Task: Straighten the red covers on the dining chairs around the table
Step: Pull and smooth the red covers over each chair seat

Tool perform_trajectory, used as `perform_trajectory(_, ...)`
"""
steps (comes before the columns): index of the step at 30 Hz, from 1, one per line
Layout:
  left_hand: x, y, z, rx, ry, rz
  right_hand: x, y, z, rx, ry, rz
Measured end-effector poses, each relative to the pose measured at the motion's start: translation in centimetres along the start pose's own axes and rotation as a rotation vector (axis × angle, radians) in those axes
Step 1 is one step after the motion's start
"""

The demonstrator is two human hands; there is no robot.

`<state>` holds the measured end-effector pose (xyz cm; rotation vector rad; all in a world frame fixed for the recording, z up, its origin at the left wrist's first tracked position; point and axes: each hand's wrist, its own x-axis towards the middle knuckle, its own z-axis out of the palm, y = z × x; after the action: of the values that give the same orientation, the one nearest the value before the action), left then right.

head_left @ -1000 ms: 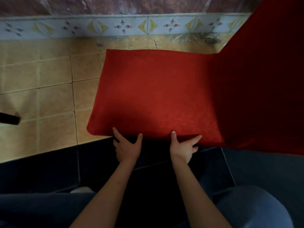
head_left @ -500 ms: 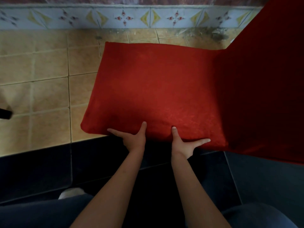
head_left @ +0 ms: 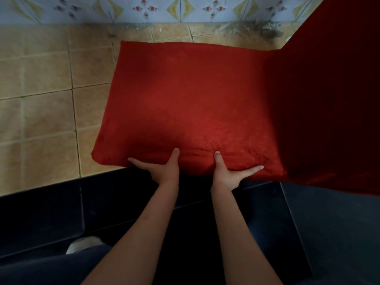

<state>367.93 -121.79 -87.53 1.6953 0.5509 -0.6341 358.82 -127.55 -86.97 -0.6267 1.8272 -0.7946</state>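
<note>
Both hands press on the near edge of the red cover [head_left: 185,103]: left hand [head_left: 162,171] and right hand [head_left: 228,175] lie with thumbs up on the seat and fingers straight, spread outward along the front. Neither grip is clenched. Beige floor tiles [head_left: 41,99] run left of the chair; a patterned tile border [head_left: 144,9] lines the wall.
</note>
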Motion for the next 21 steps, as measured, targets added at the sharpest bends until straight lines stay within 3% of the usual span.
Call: perform_trajectory(21,-1.5,2.2,-3.5,0.098,-0.058,-0.156,-3.4,-0.3,-1.2,0.003,0.038,0.090)
